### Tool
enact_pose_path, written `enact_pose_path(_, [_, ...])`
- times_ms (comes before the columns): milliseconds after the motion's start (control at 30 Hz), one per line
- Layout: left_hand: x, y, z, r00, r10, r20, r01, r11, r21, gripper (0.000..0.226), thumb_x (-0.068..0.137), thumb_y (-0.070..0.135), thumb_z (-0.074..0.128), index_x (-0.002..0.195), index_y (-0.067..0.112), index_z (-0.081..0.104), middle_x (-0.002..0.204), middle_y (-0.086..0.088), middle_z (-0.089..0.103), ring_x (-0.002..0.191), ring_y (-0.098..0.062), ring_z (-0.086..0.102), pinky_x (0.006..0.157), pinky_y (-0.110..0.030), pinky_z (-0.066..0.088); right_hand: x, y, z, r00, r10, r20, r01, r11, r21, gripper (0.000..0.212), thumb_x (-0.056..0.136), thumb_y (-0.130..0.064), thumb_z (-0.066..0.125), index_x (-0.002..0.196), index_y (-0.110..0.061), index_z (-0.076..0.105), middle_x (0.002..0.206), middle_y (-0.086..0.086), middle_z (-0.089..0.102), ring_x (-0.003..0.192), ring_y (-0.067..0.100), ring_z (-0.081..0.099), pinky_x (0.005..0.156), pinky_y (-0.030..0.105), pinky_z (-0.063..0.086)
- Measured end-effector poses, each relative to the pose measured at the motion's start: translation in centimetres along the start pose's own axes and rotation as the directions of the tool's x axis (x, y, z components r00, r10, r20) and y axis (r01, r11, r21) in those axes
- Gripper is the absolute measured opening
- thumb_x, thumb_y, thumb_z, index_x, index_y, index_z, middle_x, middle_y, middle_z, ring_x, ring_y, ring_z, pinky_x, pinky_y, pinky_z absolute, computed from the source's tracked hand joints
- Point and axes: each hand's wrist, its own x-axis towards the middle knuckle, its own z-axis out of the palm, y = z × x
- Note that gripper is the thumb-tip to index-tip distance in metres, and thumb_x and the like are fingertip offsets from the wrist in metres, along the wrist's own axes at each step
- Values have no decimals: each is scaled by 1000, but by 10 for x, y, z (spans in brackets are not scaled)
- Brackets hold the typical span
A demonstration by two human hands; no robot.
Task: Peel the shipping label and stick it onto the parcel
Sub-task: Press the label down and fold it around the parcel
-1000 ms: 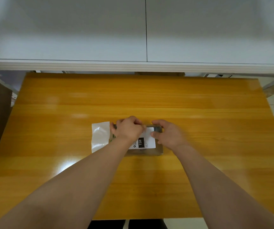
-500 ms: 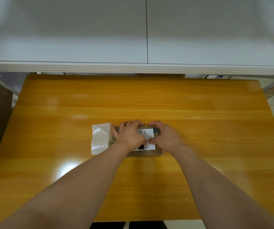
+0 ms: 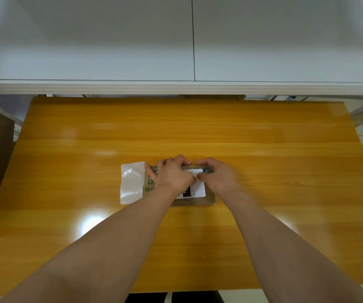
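Two bare forearms come up from the bottom edge of the view, long and tapering toward the wrists, no sleeves anywhere along them, no cuffs at the frame's edge either. The left hand [image 3: 173, 174] is uncovered, knuckles forming a rounded ridge, nothing worn on the fingers that can be made out. The right hand [image 3: 218, 177] is uncovered too and slightly blurred, so fine detail on its fingers cannot be told. Both wrists are plain, without strap or band. At the very bottom centre, between the arms, a sliver of dark clothing shows, too little to name the garment.
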Motion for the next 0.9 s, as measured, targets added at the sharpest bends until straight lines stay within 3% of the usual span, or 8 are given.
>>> enact_pose_path(167, [1, 3, 1, 999, -32, -16, 31, 999, -24, 32, 70, 32, 68, 100, 40, 59, 114, 10, 58, 137, -19, 28, 114, -57, -22, 4, 0, 2, 998, 40, -41, -37, 996, 77, 31, 93, -10, 58, 117, -27, 70, 102, -10, 64, 82, 13, 58, 78, 29, 52])
enact_pose_path(300, [1, 3, 1, 999, -34, -20, 33, 999, -27, 28, 72, 35, 67, 99, 39, 59, 112, 11, 59, 136, -20, 29, 114, -58, -20, 8, -1, 4, 995, 84, -57, -73, 981, 177, 29, 94, -7, 56, 111, -23, 73, 104, -8, 67, 89, 10, 60, 71, 20, 47])
enact_pose_path(400, [1, 5, 2, 999, -42, -28, 41, 999, -24, 27, 73, 39, 68, 99, 38, 60, 111, 10, 59, 136, -21, 29, 114, -58, -19, 11, -1, 4, 991, 117, -63, -101, 971, 215, 28, 93, -7, 56, 102, -25, 75, 102, -7, 70, 86, 12, 60, 74, 24, 49])
enact_pose_path(533, [2, 4, 2, 999, -47, -22, 47, 999, -28, 28, 73, 41, 68, 100, 38, 60, 111, 10, 60, 136, -22, 29, 114, -58, -19, 13, -2, 6, 986, 148, -73, -130, 968, 213, 27, 93, -8, 55, 102, -25, 74, 85, -10, 67, 79, 15, 56, 76, 31, 50])
enact_pose_path(700, [2, 6, 2, 996, -79, -37, 78, 996, -49, 28, 75, 41, 69, 102, 39, 61, 109, 10, 63, 136, -23, 30, 115, -58, -17, 11, -1, 2, 994, 96, -56, -85, 981, 173, 27, 97, -14, 52, 114, -23, 70, 97, -8, 65, 76, 9, 57, 69, 23, 48])
enact_pose_path(800, [3, 7, 1, 986, -156, -63, 149, 984, -101, 28, 76, 40, 69, 103, 39, 61, 104, 10, 66, 137, -23, 31, 116, -57, -16, 9, -1, 0, 990, 89, -108, -68, 981, 184, 33, 96, -24, 55, 128, -26, 60, 118, 0, 64, 95, 19, 63, 87, 37, 54])
enact_pose_path(900, [4, 7, -2, 966, -244, -88, 229, 961, -155, 28, 78, 42, 68, 104, 37, 61, 98, 8, 66, 136, -24, 32, 118, -57, -10, 6, -1, -5, 970, 130, -207, -131, 991, 8, 36, 96, -30, 51, 132, -24, 55, 118, 2, 65, 88, 21, 63, 78, 31, 50])
